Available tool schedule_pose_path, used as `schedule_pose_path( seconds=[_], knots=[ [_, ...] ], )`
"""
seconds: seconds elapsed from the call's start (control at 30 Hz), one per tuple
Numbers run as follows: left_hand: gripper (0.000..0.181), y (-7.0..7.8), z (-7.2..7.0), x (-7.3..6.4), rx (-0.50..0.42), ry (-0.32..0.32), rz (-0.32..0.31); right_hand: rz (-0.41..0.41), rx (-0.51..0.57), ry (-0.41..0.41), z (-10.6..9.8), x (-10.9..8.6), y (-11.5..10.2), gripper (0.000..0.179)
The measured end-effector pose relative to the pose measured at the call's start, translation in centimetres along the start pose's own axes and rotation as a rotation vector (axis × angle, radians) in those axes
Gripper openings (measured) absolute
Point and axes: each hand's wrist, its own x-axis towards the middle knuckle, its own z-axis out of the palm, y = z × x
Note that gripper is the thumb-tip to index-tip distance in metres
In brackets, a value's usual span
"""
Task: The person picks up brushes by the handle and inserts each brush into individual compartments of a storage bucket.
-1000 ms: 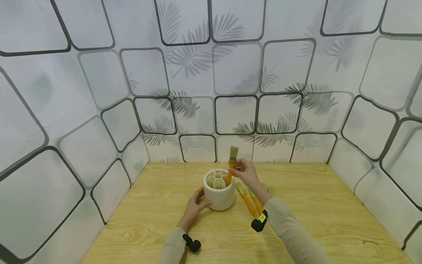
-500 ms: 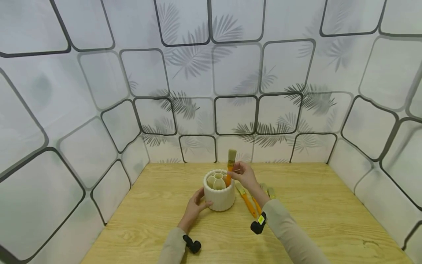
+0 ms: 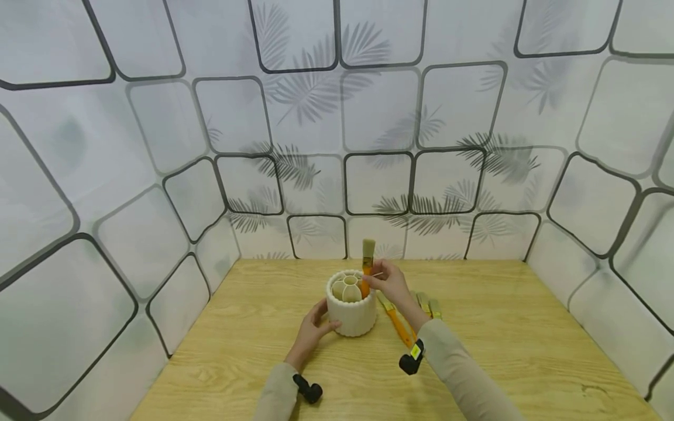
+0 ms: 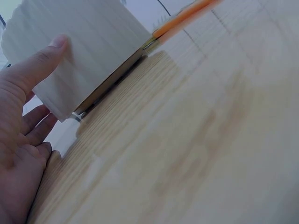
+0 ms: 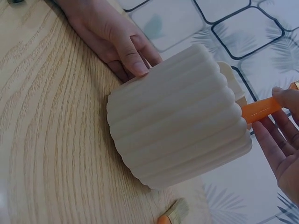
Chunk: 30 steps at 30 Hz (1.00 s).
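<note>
A white ribbed round holder [image 3: 351,318], divided inside into petal-like compartments around a central tube, stands upright on the table. My left hand [image 3: 308,336] holds its left side, thumb on the near wall [image 4: 88,51] and fingers behind. With thumb and fingertips, my right hand [image 3: 389,283] pinches a flat paintbrush [image 3: 368,254] by its orange handle, bristles up. In the right wrist view the lower part of the handle [image 5: 259,109] passes behind the holder's rim, in a compartment at the right side. The handle's end is hidden inside.
Several more paintbrushes [image 3: 397,327] with orange handles lie on the wooden table [image 3: 237,351] just right of the holder, partly covered by my right forearm. A patterned white backdrop [image 3: 316,175] rises behind the table and along both sides.
My right hand has lowered the paintbrush slightly into the holder, and the brush has become more upright. The left hand and the holder stay in place.
</note>
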Motion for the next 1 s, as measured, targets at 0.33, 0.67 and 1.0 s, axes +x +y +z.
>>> schedule_pose_path(
  seconds=[0.33,0.67,1.0],
  knots=[
    [0.070,0.2,0.1,0.0,-0.027,-0.002,-0.001,0.048,-0.050,0.034,-0.1,1.5,3.6,0.062],
    [0.069,0.1,0.0,0.0,0.009,0.030,-0.001,0.070,-0.017,0.059,-1.5,1.1,4.8,0.072],
    [0.066,0.2,0.0,-0.1,0.008,0.040,0.005,0.093,-0.024,0.049,-2.9,0.7,5.1,0.070]
  ],
)
